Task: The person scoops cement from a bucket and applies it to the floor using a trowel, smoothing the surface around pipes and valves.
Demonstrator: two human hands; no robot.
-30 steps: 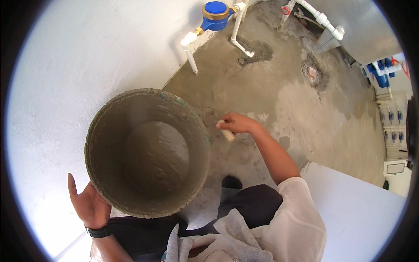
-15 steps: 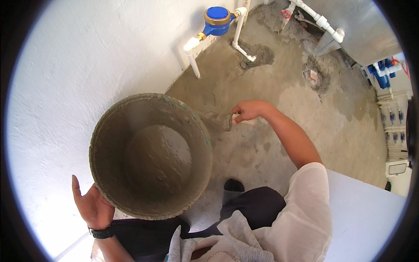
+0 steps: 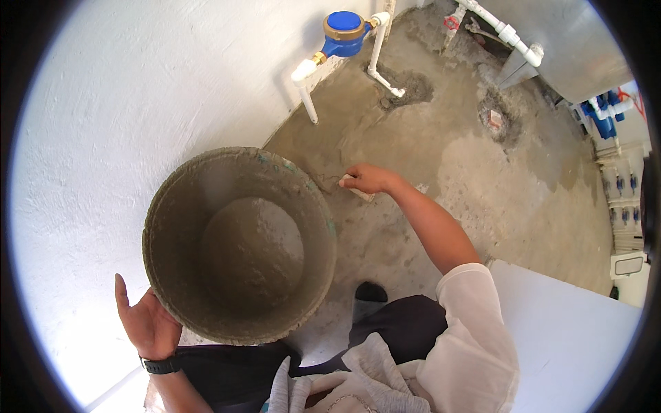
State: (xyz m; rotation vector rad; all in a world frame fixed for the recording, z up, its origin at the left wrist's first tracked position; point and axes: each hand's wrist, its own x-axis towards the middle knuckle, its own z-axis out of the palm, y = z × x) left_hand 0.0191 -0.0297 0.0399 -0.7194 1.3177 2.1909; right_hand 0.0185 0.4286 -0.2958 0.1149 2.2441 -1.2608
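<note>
A big round bucket (image 3: 251, 241), coated inside with grey cement and with wet mix at its bottom, stands in front of me. My left hand (image 3: 151, 327) lies against its near left side, thumb stretched up and apart; the other fingers are partly hidden by the bucket. Right of the bucket, low over the wet floor, my right hand (image 3: 368, 179) is closed on a pale, flat-edged scraper (image 3: 358, 189). Its exact kind is hard to make out, as the fingers cover part of it.
A white wall (image 3: 124, 124) rises at the left. A blue water meter (image 3: 344, 33) on white pipes stands out from it. Grey cement floor (image 3: 441, 213) spreads right, with a rough hole (image 3: 499, 120). A metal tank (image 3: 585, 48) is at far right, a white panel (image 3: 564, 323) near right.
My right hand has moved slightly left, toward the bucket, and the scraper's pale side has turned into view. My left hand and the bucket have hardly moved.
</note>
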